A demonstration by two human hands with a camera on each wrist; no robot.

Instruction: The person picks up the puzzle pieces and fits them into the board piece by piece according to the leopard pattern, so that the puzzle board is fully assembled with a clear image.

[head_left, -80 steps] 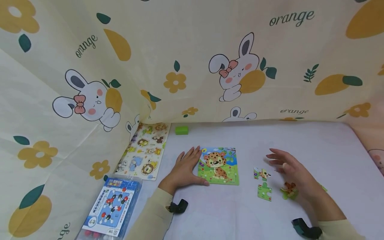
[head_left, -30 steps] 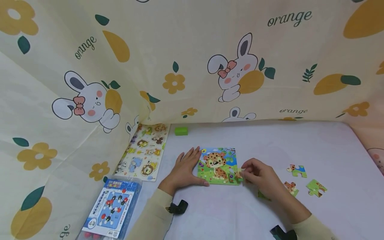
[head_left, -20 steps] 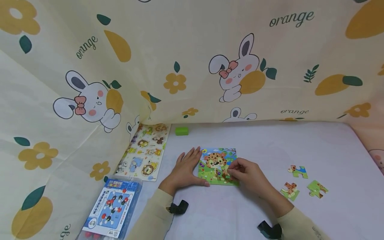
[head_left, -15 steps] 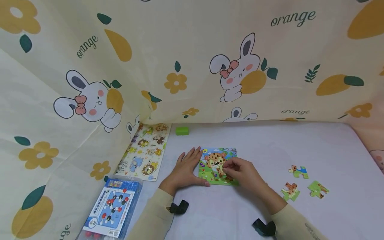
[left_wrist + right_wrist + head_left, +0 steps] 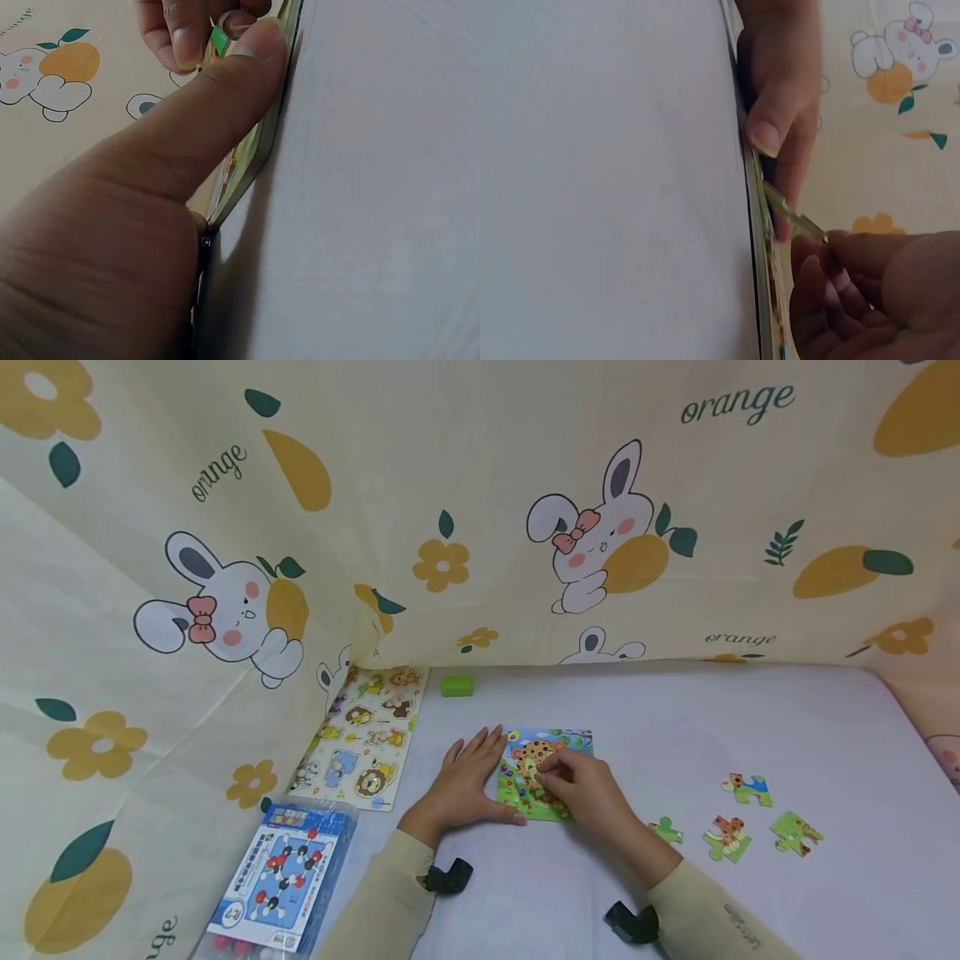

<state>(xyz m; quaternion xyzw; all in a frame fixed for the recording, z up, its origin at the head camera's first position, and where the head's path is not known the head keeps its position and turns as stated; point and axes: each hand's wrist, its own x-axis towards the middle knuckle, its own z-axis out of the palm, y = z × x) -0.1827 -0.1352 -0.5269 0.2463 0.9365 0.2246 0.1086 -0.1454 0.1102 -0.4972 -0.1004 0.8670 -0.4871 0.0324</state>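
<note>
A square puzzle board (image 5: pixel 573 741) with a spotted cub picture lies on the white table. My left hand (image 5: pixel 465 789) rests at its left side, fingers spread straight and thumb along the near edge. Over the board, my right hand (image 5: pixel 585 789) pinches a jigsaw piece (image 5: pixel 799 217) between thumb and fingertips. In the right wrist view that piece is tilted, its lower end close to the board. The right hand hides the board's right part. Off to the right lie loose pieces: a green one (image 5: pixel 666 830), a brown-and-green one (image 5: pixel 727 838) and others.
A blue-and-white boxed molecule model set (image 5: pixel 281 881) stands at the left front. Behind it lies a flat sheet of cartoon animals (image 5: pixel 363 739), and a green block (image 5: pixel 457 686) sits at the back. Rabbit-print fabric (image 5: pixel 480 460) encloses the table's back and left.
My right hand went from the loose pieces at the right to the board, bringing a jigsaw piece, and slid farther left over the picture. The left hand stayed in place.
</note>
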